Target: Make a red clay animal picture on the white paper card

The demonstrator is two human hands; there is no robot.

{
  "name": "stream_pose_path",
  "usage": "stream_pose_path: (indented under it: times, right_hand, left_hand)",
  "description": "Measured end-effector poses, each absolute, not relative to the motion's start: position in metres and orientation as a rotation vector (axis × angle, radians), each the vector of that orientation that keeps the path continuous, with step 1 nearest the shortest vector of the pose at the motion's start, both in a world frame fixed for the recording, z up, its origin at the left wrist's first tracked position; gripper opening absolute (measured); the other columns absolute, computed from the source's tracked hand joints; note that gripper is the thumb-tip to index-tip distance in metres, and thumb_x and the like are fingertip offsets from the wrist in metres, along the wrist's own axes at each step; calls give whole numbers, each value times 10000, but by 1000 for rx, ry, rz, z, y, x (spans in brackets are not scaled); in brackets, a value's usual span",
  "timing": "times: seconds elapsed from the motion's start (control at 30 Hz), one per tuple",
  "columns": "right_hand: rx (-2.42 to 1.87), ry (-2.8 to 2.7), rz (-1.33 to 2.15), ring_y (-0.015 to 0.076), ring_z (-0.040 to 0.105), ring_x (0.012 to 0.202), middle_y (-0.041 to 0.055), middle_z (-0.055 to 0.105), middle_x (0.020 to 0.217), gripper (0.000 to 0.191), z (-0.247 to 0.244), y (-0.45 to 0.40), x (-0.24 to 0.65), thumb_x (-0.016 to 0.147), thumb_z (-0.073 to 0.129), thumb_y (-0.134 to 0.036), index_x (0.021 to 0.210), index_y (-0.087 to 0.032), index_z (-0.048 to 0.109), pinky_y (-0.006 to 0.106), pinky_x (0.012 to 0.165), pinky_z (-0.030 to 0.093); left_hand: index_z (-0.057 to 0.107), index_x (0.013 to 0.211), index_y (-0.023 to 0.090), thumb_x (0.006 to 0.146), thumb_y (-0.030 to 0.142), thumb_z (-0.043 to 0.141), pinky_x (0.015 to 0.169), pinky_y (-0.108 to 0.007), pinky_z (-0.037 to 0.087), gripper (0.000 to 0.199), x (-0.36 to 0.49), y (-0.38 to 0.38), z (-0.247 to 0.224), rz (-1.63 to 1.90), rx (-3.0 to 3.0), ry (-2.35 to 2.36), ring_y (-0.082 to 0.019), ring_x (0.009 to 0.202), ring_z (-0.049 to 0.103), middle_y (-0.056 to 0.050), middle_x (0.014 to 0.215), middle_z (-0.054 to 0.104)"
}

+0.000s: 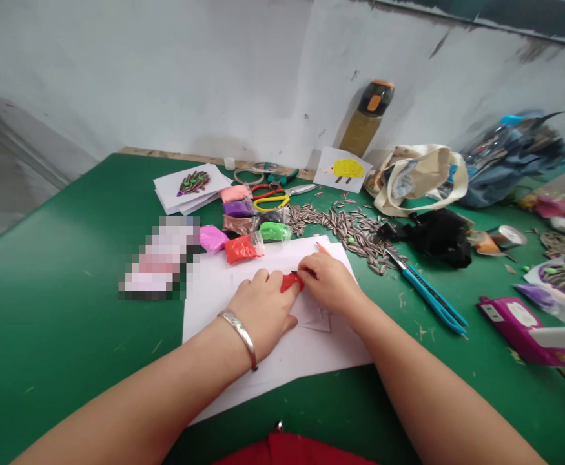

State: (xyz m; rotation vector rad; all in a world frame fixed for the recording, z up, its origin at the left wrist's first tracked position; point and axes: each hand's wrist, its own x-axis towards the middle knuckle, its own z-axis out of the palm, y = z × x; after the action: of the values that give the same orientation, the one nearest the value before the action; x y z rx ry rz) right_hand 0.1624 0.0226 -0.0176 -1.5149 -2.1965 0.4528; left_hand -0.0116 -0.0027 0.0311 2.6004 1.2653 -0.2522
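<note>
A small piece of red modelling clay (pixel 290 281) lies on white paper (pixel 263 361) between my hands. My left hand (pixel 263 310), with a silver bangle at the wrist, rests on the paper with its fingers apart, the index finger against the clay. From the right, my right hand (pixel 330 281) pinches a small dark sliver, seemingly a sunflower seed (pixel 295 272), at the clay's upper edge. A smaller paper card (pixel 318 321) shows under the hands. Behind them lie bags of red clay (pixel 241 250), green clay (pixel 275 231) and other colours.
Sunflower seeds (pixel 345 226) are scattered behind the paper. A blue utility knife (pixel 427 290) lies to the right, near a magenta device (pixel 519 329). Yellow-handled scissors (pixel 272 201), a phone (pixel 159 258), a bottle (pixel 367 116) and a hedgehog card (pixel 343 169) stand or lie around.
</note>
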Motion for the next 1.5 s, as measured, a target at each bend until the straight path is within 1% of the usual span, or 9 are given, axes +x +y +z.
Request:
stream_pose_path:
  times: [0.07,0.2,0.27,0.47,0.67,0.87,1.07,1.2,1.5]
  right_hand:
    - [-1510,-2204,443,122,555,663,-28,626,688,224,-18,23,162,827,469,-116,646,-207,567,438,1136,244]
    - [-1541,-2082,473,108,500,550,-62,569,603,209,-20,24,167,827,483,-131,660,-221,572,402,1112,313]
    - [-1561,-2088,437,109,480,529,-64,536,576,226,-20,23,167,836,477,-131,646,-222,557,380,1119,312]
    - [-1559,-2236,250,134,563,688,-13,582,683,236,-19,18,160,867,454,-133,664,-212,546,368,1138,285]
    - [-1584,-2181,252,131,548,633,-32,562,635,239,-22,19,163,873,455,-139,671,-221,554,366,1116,321]
    - [-1607,-2260,245,141,569,673,-8,595,676,238,-21,17,158,872,450,-133,672,-212,552,405,1094,328]
    - [-1607,-2219,207,137,543,619,-18,582,637,248,-21,17,158,860,448,-129,647,-218,540,384,1093,333]
    - [-1652,-2235,287,137,555,618,-15,597,644,232,-19,17,157,850,458,-139,650,-214,547,405,1067,357]
    - [-1544,-2159,422,110,510,526,-58,574,580,236,-14,19,162,815,477,-108,622,-217,559,411,1143,276]
  left_hand:
    - [494,1297,236,834,389,609,786,-398,473,502,-11,-2,31,-253,2600,1268,-280,957,501,-107,1089,573]
    - [485,1308,230,829,388,618,770,-392,472,521,-11,-2,29,-246,2611,1265,-282,948,501,-112,1085,571]
    - [478,1318,230,832,387,615,766,-396,471,529,-11,-2,29,-242,2611,1264,-286,948,502,-114,1087,568]
    - [495,1302,233,832,382,614,786,-409,471,507,-11,-2,31,-252,2592,1267,-289,960,501,-110,1090,569]
    - [479,1317,237,826,390,620,771,-391,476,533,-11,-2,30,-251,2597,1272,-280,951,502,-109,1094,570]
    - [506,1281,235,831,385,609,783,-401,473,486,-11,-2,30,-252,2594,1275,-281,957,499,-107,1081,569]
    - [498,1285,237,830,390,608,778,-387,470,493,-11,-2,29,-244,2603,1275,-272,946,497,-102,1079,567]
    - [511,1272,234,824,382,612,775,-395,473,482,-12,-2,29,-238,2603,1275,-280,951,496,-103,1074,567]
    - [499,1284,243,823,387,616,783,-387,474,497,-12,-2,30,-237,2602,1267,-269,944,497,-102,1098,565]
